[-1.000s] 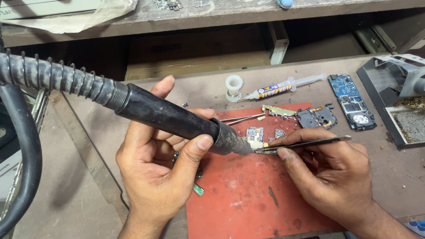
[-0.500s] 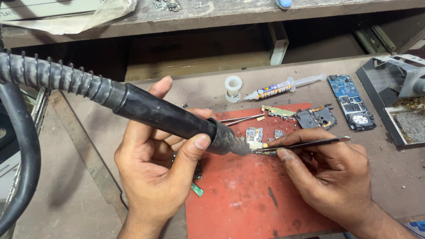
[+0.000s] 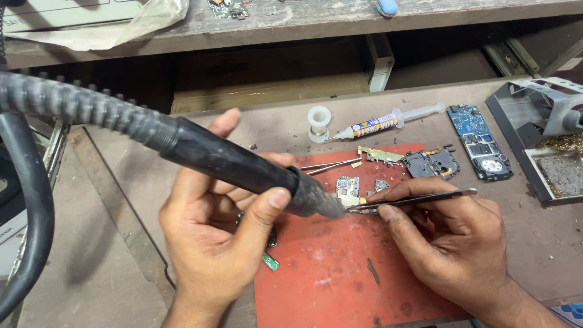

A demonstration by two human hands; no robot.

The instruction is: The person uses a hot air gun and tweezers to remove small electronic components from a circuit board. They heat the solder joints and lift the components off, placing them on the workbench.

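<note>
My left hand grips a thick black hot-air wand with a ribbed hose, its nozzle pointing down at a small circuit board on the red mat. My right hand holds black tweezers, their tips touching the board right beside the nozzle. The board's near edge is hidden by the nozzle and tweezers.
A second pair of tweezers and other board pieces lie on the mat's far side. Behind them are a solder spool, a syringe tube and a blue phone board. A grey stand with brass wool sits at right.
</note>
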